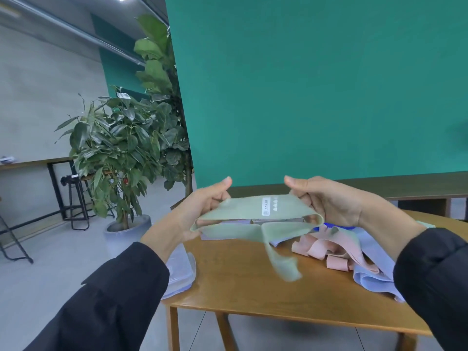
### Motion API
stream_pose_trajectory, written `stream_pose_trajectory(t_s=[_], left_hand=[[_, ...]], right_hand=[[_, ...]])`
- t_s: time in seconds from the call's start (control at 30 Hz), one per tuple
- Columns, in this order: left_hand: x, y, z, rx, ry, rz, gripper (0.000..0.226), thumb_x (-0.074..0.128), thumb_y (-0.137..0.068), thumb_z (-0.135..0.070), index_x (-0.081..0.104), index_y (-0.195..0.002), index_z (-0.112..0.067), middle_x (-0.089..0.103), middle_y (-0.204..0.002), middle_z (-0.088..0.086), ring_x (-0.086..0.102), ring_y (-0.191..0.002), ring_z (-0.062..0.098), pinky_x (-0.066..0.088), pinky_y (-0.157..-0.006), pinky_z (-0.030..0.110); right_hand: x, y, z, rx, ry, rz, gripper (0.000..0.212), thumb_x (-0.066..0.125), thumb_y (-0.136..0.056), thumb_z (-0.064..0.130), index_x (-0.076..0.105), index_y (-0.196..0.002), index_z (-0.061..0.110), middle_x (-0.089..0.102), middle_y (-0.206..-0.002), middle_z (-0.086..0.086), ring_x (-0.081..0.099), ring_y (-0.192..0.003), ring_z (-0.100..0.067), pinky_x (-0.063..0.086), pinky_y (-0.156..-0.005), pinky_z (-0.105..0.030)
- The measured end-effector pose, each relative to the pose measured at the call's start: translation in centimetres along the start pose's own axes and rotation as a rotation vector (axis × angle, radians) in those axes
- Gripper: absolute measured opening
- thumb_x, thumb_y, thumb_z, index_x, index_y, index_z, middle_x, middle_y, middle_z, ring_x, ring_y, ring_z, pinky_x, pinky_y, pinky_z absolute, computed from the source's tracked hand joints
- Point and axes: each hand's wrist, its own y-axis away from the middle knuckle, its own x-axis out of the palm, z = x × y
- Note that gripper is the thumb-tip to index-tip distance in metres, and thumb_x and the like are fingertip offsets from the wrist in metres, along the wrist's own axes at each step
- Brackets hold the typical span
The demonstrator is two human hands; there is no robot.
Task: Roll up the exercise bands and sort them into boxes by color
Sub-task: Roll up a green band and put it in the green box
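Looking down from the head camera, two hands in black sleeves hold a pale green flat elastic exercise band (255,214) stretched between them, above the near-left part of a light wooden counter (243,287). The left hand (200,211) grips the band's left end, thumb on top and fingers curled beneath. The right hand (326,201) grips the right end the same way, thumb over the upper edge. The band forms a flattened loop running from one hand to the other, with a white label reading "HEAVY" on its top face near the middle. A loose tail of the same green band hangs from the middle of the loop toward the counter; it is blurred.

On the counter, below and to the right of the hands, lies a pile of salmon-pink elastic bands (326,252), some loosely curled. Lavender-blue elastic bands (374,274) lie under and beside the pink ones, reaching the right sleeve. Behind the held band a bright blue object (334,227) shows only as a sliver. At the counter's left edge, under the left forearm, sits a clear plastic lidded box (179,272), partly hidden.

Beyond the counter stand a teal wall panel (316,84) and, at left, leafy potted plants (121,153) on a grey floor.
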Motion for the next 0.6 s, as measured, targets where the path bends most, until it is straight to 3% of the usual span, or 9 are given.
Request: stream_pose_trajectory(t_s=[0.07,0.13,0.2,0.3,0.4,0.43,0.6], left_hand=[[-0.2,0.3,-0.1,0.006,-0.272,-0.08,0.065,0.058,-0.088,-0.071,0.068,-0.075,-0.008,0.036,-0.048,0.004,0.02,-0.038,0.017,0.022,-0.043,0.024],[-0.3,0.4,0.1,-0.006,-0.439,-0.134,0.071,0.055,-0.088,-0.074,0.073,-0.075,-0.006,0.035,-0.047,0.006,0.023,-0.042,0.018,0.028,-0.049,0.025],[-1.1,0.3,0.7,-0.017,-0.498,-0.219,0.083,0.057,-0.082,-0.081,0.071,-0.078,0.001,0.045,-0.049,0.004,0.033,-0.044,0.02,0.033,-0.058,0.03],[-2.2,0.4,1.6,-0.013,-0.496,-0.285,0.096,0.06,-0.072,-0.086,0.064,-0.081,0.01,0.052,-0.063,0.012,0.043,-0.054,0.022,0.036,-0.062,0.029],[-1.7,0.4,1.8,-0.022,-0.362,-0.193,0.071,0.069,-0.079,-0.072,0.07,-0.072,-0.001,0.061,-0.069,0.013,0.054,-0.058,0.023,0.039,-0.057,0.029],[-1.3,0.3,1.8,-0.04,-0.314,-0.148,0.063,0.072,-0.079,-0.068,0.075,-0.078,-0.005,0.066,-0.076,0.013,0.06,-0.064,0.024,0.042,-0.058,0.028],[0.6,0.1,2.5,-0.13,-0.171,0.057,0.036,0.07,-0.087,-0.049,0.08,-0.097,-0.016,0.077,-0.103,0.009,0.073,-0.091,0.021,0.055,-0.081,0.03]], right_hand=[[0.0,-0.1,-0.3,0.011,0.118,-0.042,0.048,0.063,-0.084,0.053,0.066,-0.054,0.016,0.048,-0.048,-0.001,0.038,-0.042,-0.015,0.036,-0.046,-0.023],[-0.1,0.0,-0.3,0.039,0.251,-0.069,0.051,0.066,-0.086,0.055,0.067,-0.058,0.013,0.047,-0.049,-0.005,0.038,-0.042,-0.018,0.032,-0.048,-0.026],[-0.4,0.3,-0.2,0.055,0.413,-0.09,0.055,0.066,-0.085,0.062,0.066,-0.059,0.013,0.05,-0.053,-0.008,0.037,-0.047,-0.022,0.03,-0.051,-0.028],[-1.0,0.5,-0.3,0.033,0.413,-0.133,0.052,0.068,-0.086,0.056,0.059,-0.053,0.016,0.045,-0.051,-0.003,0.032,-0.046,-0.018,0.025,-0.05,-0.025],[-1.1,-0.2,-1.0,-0.038,0.319,-0.153,0.043,0.073,-0.085,0.045,0.061,-0.058,0.014,0.048,-0.055,-0.002,0.04,-0.049,-0.017,0.033,-0.053,-0.024],[-0.9,-0.6,-1.3,-0.063,0.28,-0.153,0.041,0.074,-0.084,0.044,0.061,-0.059,0.014,0.049,-0.057,-0.002,0.041,-0.052,-0.018,0.034,-0.054,-0.024],[-0.3,-1.8,-1.7,-0.129,0.183,-0.177,0.041,0.075,-0.08,0.041,0.056,-0.065,0.008,0.045,-0.06,-0.005,0.041,-0.051,-0.017,0.037,-0.05,-0.018]])
